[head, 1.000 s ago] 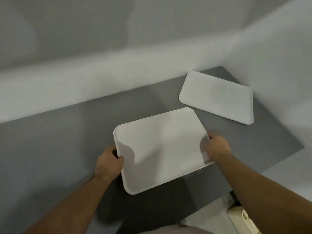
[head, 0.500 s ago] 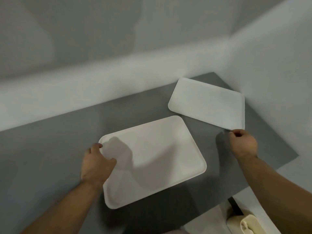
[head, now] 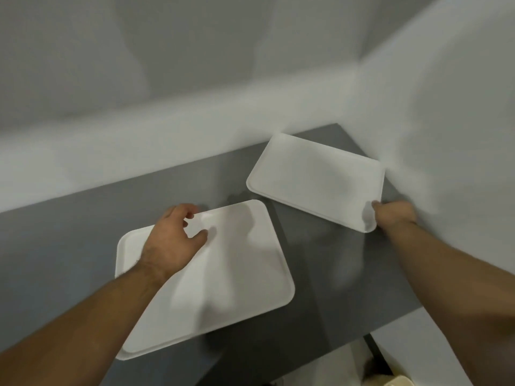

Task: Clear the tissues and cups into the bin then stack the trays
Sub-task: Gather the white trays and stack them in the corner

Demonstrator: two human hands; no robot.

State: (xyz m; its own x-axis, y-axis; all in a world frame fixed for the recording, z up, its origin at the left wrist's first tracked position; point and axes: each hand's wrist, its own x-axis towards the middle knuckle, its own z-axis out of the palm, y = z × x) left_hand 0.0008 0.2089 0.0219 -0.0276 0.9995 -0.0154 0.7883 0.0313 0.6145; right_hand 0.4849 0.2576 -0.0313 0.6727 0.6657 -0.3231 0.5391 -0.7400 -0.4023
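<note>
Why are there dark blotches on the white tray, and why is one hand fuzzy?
Head view: the grey blotches on the near tray are soft shadows by the left hand; the right hand at the far tray corner looks blurred.

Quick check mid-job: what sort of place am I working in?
Probably a canteen or café corner, judging by the white near tray and far tray on a grey counter between plain walls.

A grey tabletop (head: 69,246) fills a corner between white walls (head: 250,65).
</note>
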